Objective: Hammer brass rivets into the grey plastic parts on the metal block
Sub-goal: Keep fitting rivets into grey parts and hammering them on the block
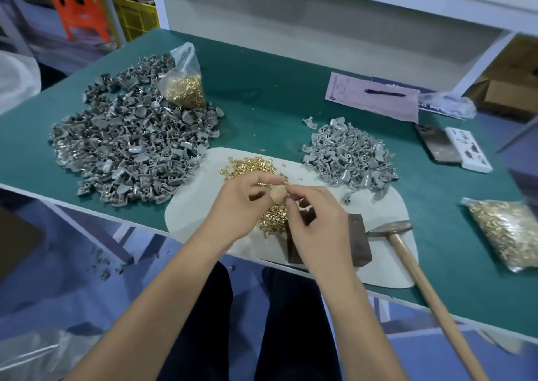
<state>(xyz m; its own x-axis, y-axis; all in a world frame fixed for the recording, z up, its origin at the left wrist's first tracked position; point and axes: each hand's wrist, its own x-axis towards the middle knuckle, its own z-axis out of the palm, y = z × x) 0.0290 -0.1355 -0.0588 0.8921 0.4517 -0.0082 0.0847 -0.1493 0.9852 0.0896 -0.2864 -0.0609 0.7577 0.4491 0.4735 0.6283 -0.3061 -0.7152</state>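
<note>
Left hand and right hand meet fingertip to fingertip above the metal block, fingers curled; pinched item indiscernible; paper sheet writing illegible

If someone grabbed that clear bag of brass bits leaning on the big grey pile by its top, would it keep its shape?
Probably not. The bag of rivets looks like thin crinkled film, with its top limp, so it would likely sag. The rivets bulge low inside, so it is probably heavy for its size. Its mouth seems loosely gathered, and tilting might spill them onto the grey plastic parts.
</note>
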